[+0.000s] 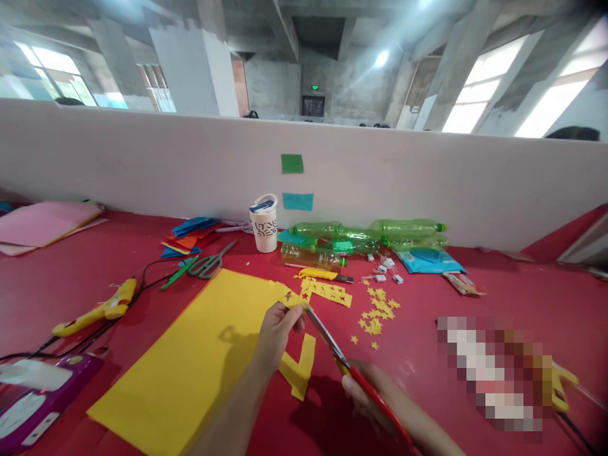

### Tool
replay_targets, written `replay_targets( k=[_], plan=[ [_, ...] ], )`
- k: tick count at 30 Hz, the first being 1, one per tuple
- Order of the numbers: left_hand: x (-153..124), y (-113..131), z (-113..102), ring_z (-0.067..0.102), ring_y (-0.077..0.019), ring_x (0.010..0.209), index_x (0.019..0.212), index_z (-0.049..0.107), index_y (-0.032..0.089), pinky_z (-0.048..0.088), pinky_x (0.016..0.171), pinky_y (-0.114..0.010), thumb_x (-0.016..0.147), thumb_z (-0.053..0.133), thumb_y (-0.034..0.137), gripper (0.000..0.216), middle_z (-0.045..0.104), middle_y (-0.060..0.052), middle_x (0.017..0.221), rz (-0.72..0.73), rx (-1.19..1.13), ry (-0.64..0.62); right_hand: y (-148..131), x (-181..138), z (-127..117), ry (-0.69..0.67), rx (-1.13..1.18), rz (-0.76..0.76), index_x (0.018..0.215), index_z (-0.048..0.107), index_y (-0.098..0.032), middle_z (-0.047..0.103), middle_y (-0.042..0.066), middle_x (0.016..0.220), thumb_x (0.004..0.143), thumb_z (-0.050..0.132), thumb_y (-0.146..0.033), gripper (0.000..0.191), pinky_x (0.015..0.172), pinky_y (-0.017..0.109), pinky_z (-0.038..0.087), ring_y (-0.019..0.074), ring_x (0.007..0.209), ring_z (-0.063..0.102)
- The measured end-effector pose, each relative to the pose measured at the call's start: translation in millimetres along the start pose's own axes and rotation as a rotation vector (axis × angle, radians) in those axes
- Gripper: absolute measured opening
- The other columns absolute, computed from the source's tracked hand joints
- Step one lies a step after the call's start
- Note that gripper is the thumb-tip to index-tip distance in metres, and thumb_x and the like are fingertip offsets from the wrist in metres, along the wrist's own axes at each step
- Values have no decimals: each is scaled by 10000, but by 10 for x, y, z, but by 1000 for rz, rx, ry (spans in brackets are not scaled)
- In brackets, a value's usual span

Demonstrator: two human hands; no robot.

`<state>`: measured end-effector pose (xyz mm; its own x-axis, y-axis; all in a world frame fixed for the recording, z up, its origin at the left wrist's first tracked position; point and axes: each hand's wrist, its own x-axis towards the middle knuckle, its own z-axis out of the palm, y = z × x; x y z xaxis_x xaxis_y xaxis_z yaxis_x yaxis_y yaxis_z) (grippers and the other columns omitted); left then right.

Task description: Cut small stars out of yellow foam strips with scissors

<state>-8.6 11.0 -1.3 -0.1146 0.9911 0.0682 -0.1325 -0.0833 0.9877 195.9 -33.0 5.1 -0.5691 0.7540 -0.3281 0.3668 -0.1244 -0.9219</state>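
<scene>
My left hand [280, 326] pinches a small piece of yellow paper [288, 296] that has a star-shaped hole in it. In my right hand [368, 389] are scissors with red handles [380, 399], their blade tips touching or very close to the paper beside my left fingertips. Below the left hand lies a bent yellow paper scrap [301, 370]. A large yellow sheet [190, 354] is spread under and left of my left forearm. Cut yellow stars [377, 310] are scattered to the right of the blades, near yellow strips with star holes [332, 291].
Green plastic bottles [361, 237], a white cup [264, 228] and a yellow utility knife [320, 274] stand or lie along the back partition. On the left are grey-handled scissors [211, 261], a yellow glue gun [102, 307] with cords, and a purple power strip [52, 392]. A blue packet [430, 259] lies at back right.
</scene>
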Motion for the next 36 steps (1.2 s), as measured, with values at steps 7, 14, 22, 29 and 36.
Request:
replay_targets(
  k=[7, 14, 22, 29, 36],
  plan=[
    [-5, 22, -1, 472, -95, 492, 584, 533, 148, 372, 545, -223, 764, 499, 270, 220, 531, 16, 489, -30, -27, -22, -92, -48, -11, -15, 71, 55, 710, 431, -167, 376, -52, 541, 782, 417, -579, 419, 421, 153, 291, 63, 455, 352],
    [-14, 38, 15, 475, -94, 488, 556, 532, 146, 364, 546, -228, 769, 493, 275, 252, 525, 15, 482, -22, -6, -12, 140, 30, 12, 33, 42, 35, 684, 423, -171, 373, -58, 509, 760, 445, -589, 426, 402, 150, 271, 59, 429, 342],
    [-9, 2, 12, 467, -92, 483, 589, 543, 141, 355, 526, -230, 761, 497, 261, 214, 533, 13, 491, -32, -98, -27, -111, -58, -26, -16, 92, 27, 718, 454, -159, 375, -54, 541, 776, 458, -547, 392, 429, 156, 295, 58, 457, 340],
    [-1, 10, 1, 468, -89, 478, 565, 528, 144, 355, 531, -225, 755, 503, 264, 226, 535, 17, 478, -54, -78, -33, -133, -39, -3, 17, 100, 140, 667, 394, -183, 345, -62, 518, 750, 450, -597, 426, 412, 153, 282, 57, 434, 323],
    [15, 25, -43, 455, -95, 464, 572, 532, 143, 363, 529, -236, 744, 503, 275, 219, 517, 11, 459, -88, -52, -72, -152, -59, -48, -3, 32, 95, 645, 383, -178, 354, -49, 553, 756, 451, -587, 429, 422, 160, 282, 61, 464, 342]
  ],
)
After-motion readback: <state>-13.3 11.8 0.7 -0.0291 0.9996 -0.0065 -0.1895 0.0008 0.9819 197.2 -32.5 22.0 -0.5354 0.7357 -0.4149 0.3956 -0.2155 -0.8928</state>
